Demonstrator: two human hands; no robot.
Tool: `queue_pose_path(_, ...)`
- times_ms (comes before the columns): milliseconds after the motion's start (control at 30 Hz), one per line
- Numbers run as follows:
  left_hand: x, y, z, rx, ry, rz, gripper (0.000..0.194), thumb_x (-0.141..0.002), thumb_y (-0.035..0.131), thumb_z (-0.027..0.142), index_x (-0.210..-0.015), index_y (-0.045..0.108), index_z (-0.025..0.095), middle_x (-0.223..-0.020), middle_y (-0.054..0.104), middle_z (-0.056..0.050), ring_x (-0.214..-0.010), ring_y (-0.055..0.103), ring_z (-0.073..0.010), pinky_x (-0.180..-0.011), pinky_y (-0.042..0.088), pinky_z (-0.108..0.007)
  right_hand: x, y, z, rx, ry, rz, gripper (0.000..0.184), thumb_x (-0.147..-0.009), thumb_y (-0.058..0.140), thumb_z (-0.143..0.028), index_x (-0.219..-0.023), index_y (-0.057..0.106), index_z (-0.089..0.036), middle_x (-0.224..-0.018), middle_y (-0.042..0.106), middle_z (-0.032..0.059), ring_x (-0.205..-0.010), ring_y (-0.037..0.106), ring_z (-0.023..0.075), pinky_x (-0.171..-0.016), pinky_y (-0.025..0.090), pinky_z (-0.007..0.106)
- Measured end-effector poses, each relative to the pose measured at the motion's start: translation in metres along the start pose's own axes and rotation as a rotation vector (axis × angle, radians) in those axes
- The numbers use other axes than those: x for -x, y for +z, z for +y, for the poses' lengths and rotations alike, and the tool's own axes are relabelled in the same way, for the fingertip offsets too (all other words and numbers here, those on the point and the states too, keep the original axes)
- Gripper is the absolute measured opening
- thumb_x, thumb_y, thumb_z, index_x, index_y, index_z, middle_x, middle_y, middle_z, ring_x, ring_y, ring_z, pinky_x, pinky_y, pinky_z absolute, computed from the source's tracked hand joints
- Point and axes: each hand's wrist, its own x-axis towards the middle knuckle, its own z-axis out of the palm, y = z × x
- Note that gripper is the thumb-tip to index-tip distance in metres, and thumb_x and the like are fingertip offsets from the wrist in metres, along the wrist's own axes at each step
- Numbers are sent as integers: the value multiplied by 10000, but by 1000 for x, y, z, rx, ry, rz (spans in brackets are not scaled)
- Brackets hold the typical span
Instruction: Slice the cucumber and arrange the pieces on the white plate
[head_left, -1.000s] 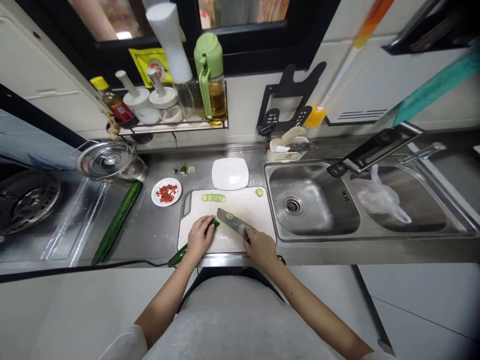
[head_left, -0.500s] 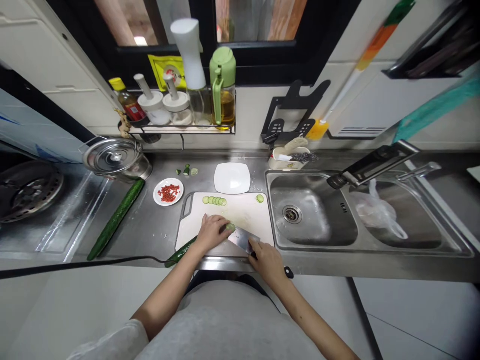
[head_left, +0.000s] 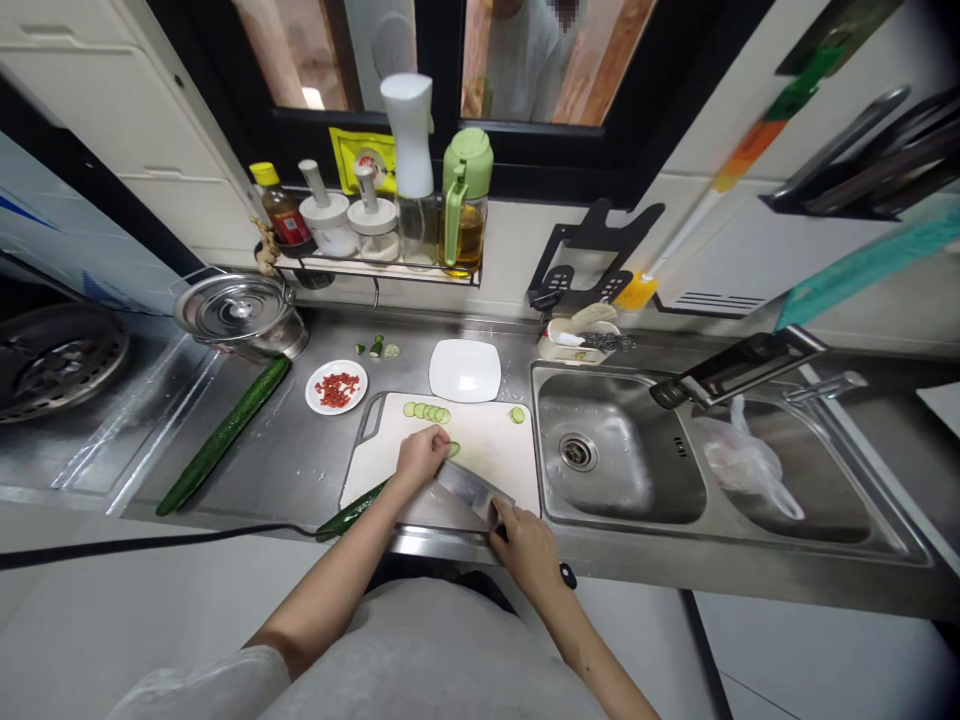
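My left hand (head_left: 420, 456) pinches a thin cucumber slice (head_left: 453, 450) at its fingertips, just above the cutting board (head_left: 480, 432). In my right hand (head_left: 527, 545) is the handle of a kitchen knife, its broad blade (head_left: 472, 492) slanting over the board with the tip toward my left hand. A cut cucumber (head_left: 351, 512) lies under my left wrist, partly hidden and reaching past the board's near left edge. Overlapping cucumber slices (head_left: 427, 411) form a row at the far left of the board. Another slice pile (head_left: 517, 415) sits at the far right corner.
Behind the board stands a white plate (head_left: 465, 370). A small plate (head_left: 336, 401) holds chopped red pieces, with cucumber ends (head_left: 376, 347) beyond it. A whole cucumber (head_left: 225, 435) and a lidded steel pot (head_left: 241, 312) are left. The sink (head_left: 622, 440) lies right.
My left hand has shifted slightly away from the knife blade with the slice at its fingertips. My right hand still holds the knife. The camera view has tilted a little.
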Motion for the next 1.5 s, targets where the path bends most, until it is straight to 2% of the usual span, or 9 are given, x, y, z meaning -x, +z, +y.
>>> queue_pose_path(133,-25,-1,0,11,-157,139,119,-799,550,208,-860,645,245,-803,693,22,-780,611,-146,-717,406,-260,1,-2,4,-23,38,15,386,-850,544,-221,-1235,562,-207,-931,704,63,-900,639,206,-750,398,272)
queue_pose_path(400,-63,11,-2,-47,-123,179,164,-795,532,184,-934,592,249,-787,694,23,-806,607,-157,-793,384,-298,9,2,14,-76,104,13,405,-851,523,-212,-1253,567,-200,-951,710,70,-906,644,208,-768,414,276)
queue_pose_path(667,-69,13,0,-227,-42,152,179,-791,519,154,-920,614,233,-817,686,-16,-862,605,-203,-857,348,-351,12,5,19,-114,121,18,414,-865,491,-235,-1270,561,-187,-996,712,78,-917,644,200,-770,423,276)
queue_pose_path(800,-68,13,3,-340,5,171,156,-826,506,206,-833,662,210,-938,680,-80,-978,578,-245,-896,343,-398,9,5,19,-114,135,-4,412,-874,481,-255,-1271,564,-182,-999,714,81,-919,647,205,-768,418,277)
queue_pose_path(900,-67,8,2,-315,-12,181,162,-822,537,260,-860,690,223,-953,676,-79,-1000,570,-258,-905,366,-410,6,4,17,-130,152,-38,398,-890,456,-252,-1270,559,-191,-1013,715,82,-923,654,201,-755,410,270)
queue_pose_path(1000,-56,-3,-7,-186,13,247,216,-836,536,294,-978,688,236,-936,673,-56,-961,585,-224,-879,418,-363,0,0,12,-125,222,-117,367,-932,376,-252,-1254,549,-219,-948,726,75,-870,672,195,-705,397,268)
queue_pose_path(1100,-27,-13,-26,-79,119,318,246,-873,501,300,-1017,677,206,-965,667,-59,-877,598,-179,-842,465,-312,-8,-7,3,-117,247,-171,372,-985,275,-317,-1214,549,-215,-896,725,86,-843,680,209,-669,386,274)
queue_pose_path(1300,38,-11,-68,-137,354,212,275,-924,466,347,-1056,689,256,-1045,662,-52,-987,610,-170,-911,487,-307,-28,-20,-23,-107,100,-256,360,-1002,241,-319,-1200,511,-187,-903,713,102,-865,675,218,-680,396,274)
queue_pose_path(1500,48,-1,-84,-238,392,188,313,-943,444,340,-1158,661,276,-1097,669,-57,-1028,604,-177,-936,490,-330,-36,-19,-50,-78,-33,-265,293,-979,292,-228,-1157,518,-173,-909,705,118,-857,680,230,-689,432,282)
